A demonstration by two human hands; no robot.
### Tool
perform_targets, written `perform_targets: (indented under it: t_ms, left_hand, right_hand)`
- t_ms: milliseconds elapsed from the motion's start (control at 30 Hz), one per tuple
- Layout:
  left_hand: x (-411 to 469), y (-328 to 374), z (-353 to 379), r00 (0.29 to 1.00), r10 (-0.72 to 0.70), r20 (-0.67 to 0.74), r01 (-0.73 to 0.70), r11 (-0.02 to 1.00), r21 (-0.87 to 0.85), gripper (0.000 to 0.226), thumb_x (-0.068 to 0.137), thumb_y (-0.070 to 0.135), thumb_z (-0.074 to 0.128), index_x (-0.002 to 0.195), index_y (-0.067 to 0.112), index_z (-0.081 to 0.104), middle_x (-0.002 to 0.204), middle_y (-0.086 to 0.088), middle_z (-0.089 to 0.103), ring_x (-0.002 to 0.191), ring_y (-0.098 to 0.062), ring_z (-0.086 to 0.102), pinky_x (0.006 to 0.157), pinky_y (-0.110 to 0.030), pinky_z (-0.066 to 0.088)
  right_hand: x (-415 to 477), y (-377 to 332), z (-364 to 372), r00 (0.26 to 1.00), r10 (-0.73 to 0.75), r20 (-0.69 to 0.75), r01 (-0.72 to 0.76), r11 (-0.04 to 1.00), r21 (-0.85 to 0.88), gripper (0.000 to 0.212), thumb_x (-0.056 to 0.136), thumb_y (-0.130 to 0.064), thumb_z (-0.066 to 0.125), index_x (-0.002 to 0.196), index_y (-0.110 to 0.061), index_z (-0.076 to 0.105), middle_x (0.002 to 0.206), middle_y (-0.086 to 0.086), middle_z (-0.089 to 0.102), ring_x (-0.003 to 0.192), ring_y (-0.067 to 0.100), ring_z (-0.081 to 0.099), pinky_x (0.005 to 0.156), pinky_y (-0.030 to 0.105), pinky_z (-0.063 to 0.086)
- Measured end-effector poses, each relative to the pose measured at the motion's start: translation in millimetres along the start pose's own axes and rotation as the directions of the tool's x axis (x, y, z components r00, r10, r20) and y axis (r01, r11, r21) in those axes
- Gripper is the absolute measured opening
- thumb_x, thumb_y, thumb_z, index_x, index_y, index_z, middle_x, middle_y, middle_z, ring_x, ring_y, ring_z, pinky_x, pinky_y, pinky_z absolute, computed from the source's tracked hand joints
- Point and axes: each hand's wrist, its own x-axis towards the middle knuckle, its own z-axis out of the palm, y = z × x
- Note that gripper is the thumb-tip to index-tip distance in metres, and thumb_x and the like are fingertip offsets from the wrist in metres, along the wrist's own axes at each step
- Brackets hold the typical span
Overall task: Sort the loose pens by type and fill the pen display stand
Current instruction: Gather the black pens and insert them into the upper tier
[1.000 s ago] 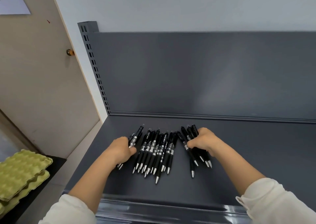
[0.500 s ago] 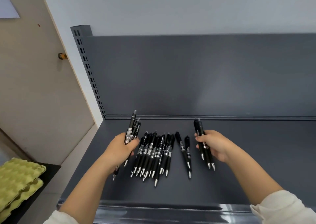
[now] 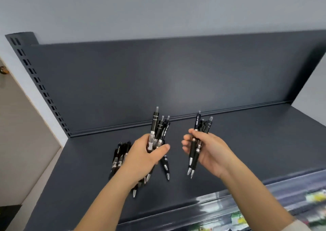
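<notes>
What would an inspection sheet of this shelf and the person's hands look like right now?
Surface: dark grey shelf, mostly bare, with upright back panel.
Job's things: black pens; loose pens lying on the shelf, partly hidden by the left arm.
Clutter: nothing seen.
Grippers: left hand clasps a pen bunch; right hand clasps another bunch; both raised.
Cables: nothing seen.
Surroundings: pale wall, slotted upright, blurred lower shelf.

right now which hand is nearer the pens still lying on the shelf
Left. The left hand holds its bundle directly over the loose pens, partly hiding them; the right hand holds its bundle off to their right.
</notes>
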Motion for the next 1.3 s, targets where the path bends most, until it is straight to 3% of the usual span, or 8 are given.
perform_targets:
  t_ms: [200,367,533,633,767,967,1133,1300]
  left_hand:
    - [-12.9,34.2,77.0,0.989,0.057,0.135,-0.055,0.998,-0.016,0.016,0.077,0.033,0.073,0.082,0.021,0.063,0.060,0.015,0.058,0.054,0.000,0.049,0.060,-0.021,0.043]
    - [-26.2,76.0,163.5,0.984,0.094,0.149,-0.088,0.995,-0.046,0.017,0.072,0.026,0.078,0.080,0.019,0.065,0.064,0.013,0.063,0.057,-0.001,0.055,0.059,-0.018,0.044]
    - [-41.1,120.3,261.7,0.978,0.123,0.169,-0.105,0.988,-0.114,0.010,0.077,0.015,0.073,0.076,0.021,0.065,0.053,0.017,0.059,0.049,0.004,0.051,0.050,-0.009,0.039]
    - [-47.8,140.1,310.3,0.969,0.134,0.208,-0.108,0.985,-0.133,0.008,0.078,0.016,0.073,0.079,0.023,0.068,0.064,0.009,0.067,0.057,-0.001,0.059,0.055,-0.011,0.045]
    - [-49.0,162.5,359.5,0.965,0.137,0.225,-0.116,0.988,-0.104,0.009,0.076,0.018,0.075,0.079,0.023,0.068,0.069,0.006,0.069,0.060,-0.005,0.060,0.056,-0.014,0.048]
    - [-29.0,184.3,410.1,0.949,0.178,0.259,-0.185,0.983,0.005,0.015,0.072,0.022,0.078,0.078,0.019,0.065,0.067,-0.001,0.066,0.050,-0.002,0.051,0.049,-0.014,0.043]
    - [2.6,195.1,446.3,0.931,0.218,0.293,-0.228,0.974,0.002,0.017,0.070,0.021,0.080,0.074,0.023,0.063,0.058,0.012,0.061,0.048,0.002,0.048,0.048,-0.010,0.041]
    - [48.7,208.9,477.7,0.921,0.254,0.295,-0.259,0.966,-0.022,0.018,0.070,0.028,0.079,0.080,0.024,0.065,0.072,0.015,0.069,0.059,0.001,0.059,0.054,-0.010,0.044]
  right_hand:
    - [-44.6,-21.1,-49.1,0.995,-0.101,0.001,0.101,0.994,-0.047,0.021,0.090,-0.022,0.057,0.101,-0.008,0.069,0.085,0.005,0.067,0.079,0.020,0.064,0.077,0.037,0.052]
    - [-84.7,-61.2,-118.1,0.985,-0.169,0.031,0.171,0.980,-0.098,0.024,0.093,-0.021,0.053,0.106,-0.006,0.066,0.101,0.014,0.071,0.093,0.030,0.068,0.079,0.041,0.053]
    - [-121.4,-106.2,-204.4,0.955,-0.287,-0.076,0.272,0.949,-0.161,0.010,0.090,-0.016,0.057,0.088,-0.009,0.064,0.069,-0.003,0.068,0.061,0.010,0.059,0.066,0.028,0.045]
    - [-143.1,-128.1,-245.7,0.947,-0.299,-0.119,0.284,0.950,-0.128,0.011,0.090,-0.015,0.059,0.092,-0.006,0.064,0.074,0.003,0.069,0.066,0.014,0.062,0.065,0.027,0.049]
    - [-162.9,-153.4,-290.9,0.919,-0.340,-0.199,0.307,0.935,-0.178,0.006,0.088,-0.018,0.061,0.084,-0.015,0.062,0.054,-0.010,0.056,0.051,0.006,0.052,0.056,0.020,0.042]
    - [-172.0,-189.4,-346.5,0.827,-0.466,-0.314,0.388,0.877,-0.282,0.012,0.088,-0.018,0.061,0.077,-0.015,0.058,0.051,-0.002,0.036,0.046,0.010,0.032,0.046,0.021,0.031]
    - [-162.1,-216.6,-382.6,0.768,-0.538,-0.347,0.411,0.830,-0.378,0.012,0.085,-0.016,0.064,0.076,-0.012,0.058,0.052,0.003,0.035,0.046,0.012,0.031,0.045,0.020,0.032]
    - [-138.3,-257.7,-411.7,0.682,-0.624,-0.381,0.420,0.761,-0.494,0.013,0.082,-0.020,0.066,0.071,-0.016,0.061,0.048,0.000,0.036,0.043,0.010,0.031,0.044,0.017,0.032]
